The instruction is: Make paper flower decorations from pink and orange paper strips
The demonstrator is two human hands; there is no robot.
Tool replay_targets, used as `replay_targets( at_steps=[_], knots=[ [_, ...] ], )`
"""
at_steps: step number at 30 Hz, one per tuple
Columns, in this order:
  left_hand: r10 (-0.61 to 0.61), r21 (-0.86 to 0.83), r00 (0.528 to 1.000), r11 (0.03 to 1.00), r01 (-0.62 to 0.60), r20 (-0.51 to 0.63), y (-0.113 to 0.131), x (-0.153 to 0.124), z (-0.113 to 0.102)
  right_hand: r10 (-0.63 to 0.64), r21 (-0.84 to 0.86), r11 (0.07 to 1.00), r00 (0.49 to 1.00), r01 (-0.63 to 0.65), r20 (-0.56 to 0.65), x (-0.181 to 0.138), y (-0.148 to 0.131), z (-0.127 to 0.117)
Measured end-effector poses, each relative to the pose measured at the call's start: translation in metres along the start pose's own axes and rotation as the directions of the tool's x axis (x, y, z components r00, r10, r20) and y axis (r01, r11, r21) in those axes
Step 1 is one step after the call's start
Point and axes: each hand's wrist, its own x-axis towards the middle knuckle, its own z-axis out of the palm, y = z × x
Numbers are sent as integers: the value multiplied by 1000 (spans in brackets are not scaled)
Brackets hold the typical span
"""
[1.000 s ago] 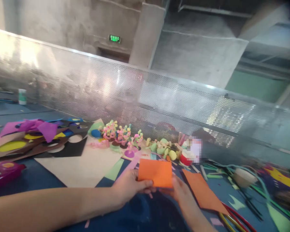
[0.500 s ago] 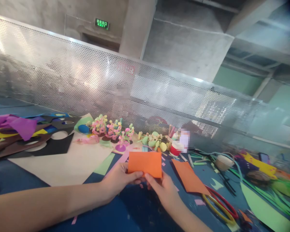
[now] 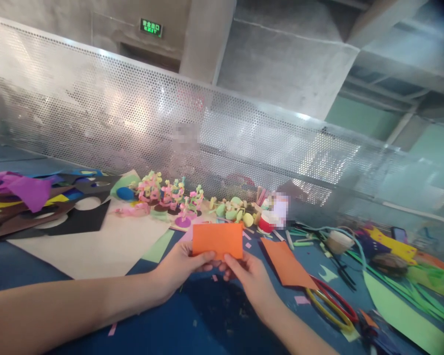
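An orange piece of craft paper [image 3: 217, 239] is held up above the blue table between both hands. My left hand [image 3: 183, 264] is closed on its lower left part, thumb across the front. Along its lower right edge my right hand [image 3: 248, 271] pinches it, thumb also in front; the fingers behind the sheet are partly hidden. To the right of my right hand lies a larger orange sheet [image 3: 286, 264] on the table. Touching its lower corner is a pair of scissors with red and yellow handles [image 3: 333, 305].
Small pink and green paper-flower models [image 3: 166, 195] stand behind my hands. A large cream sheet [image 3: 85, 251] lies at left beside black cut-out sheets [image 3: 91, 219]. Right are a paper cup [image 3: 339, 241], green strips and a pale green sheet [image 3: 399, 310]. A perforated metal screen [image 3: 133, 108] runs along the back.
The view has shifted slightly, so the table things sit a little higher and further left. Both hands still hold the orange paper, with the grip nearly the same.
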Motion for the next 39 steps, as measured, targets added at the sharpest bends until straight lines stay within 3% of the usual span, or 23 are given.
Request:
replay_targets(
  at_steps=[6, 10, 14, 23, 29, 31, 32, 35, 39],
  knots=[
    [-4, -23, 998, 1000, 3, -57, -2, 5, -2, 9, 109, 994, 999, -13, 37, 1, 8, -2],
    [0, -25, 1000, 1000, -1, -21, -2, 4, -2, -10, 93, 996, 999, 6, 38, 1, 10, -4],
    [-18, 25, 1000, 1000, 18, 18, 0, 3, -1, -25, 63, 998, 999, 26, -25, 2, 10, -9],
    [-50, 13, 997, 999, 51, -59, -3, 6, -3, -137, -101, 987, 976, 121, -168, 11, 17, -19],
    [-55, -98, 992, 994, 43, -118, -1, 6, -4, -143, 17, 987, 927, 159, -347, 23, -5, -50],
    [-70, -121, 992, 991, 56, -110, 2, 4, -3, -111, 1, 993, 969, 114, -222, 23, -17, -62],
    [-74, -130, 992, 990, 61, -100, 3, 3, -2, -58, -53, 997, 995, 54, -86, 22, -22, -67],
    [-31, -76, 997, 997, 26, -64, 5, 1, 2, 135, -292, 954, 962, -62, 238, 14, -32, -72],
    [36, 141, 999, 989, -38, 22, 2, 0, 3, 177, -383, 923, 930, -43, 322, 3, -37, -64]
  ],
)
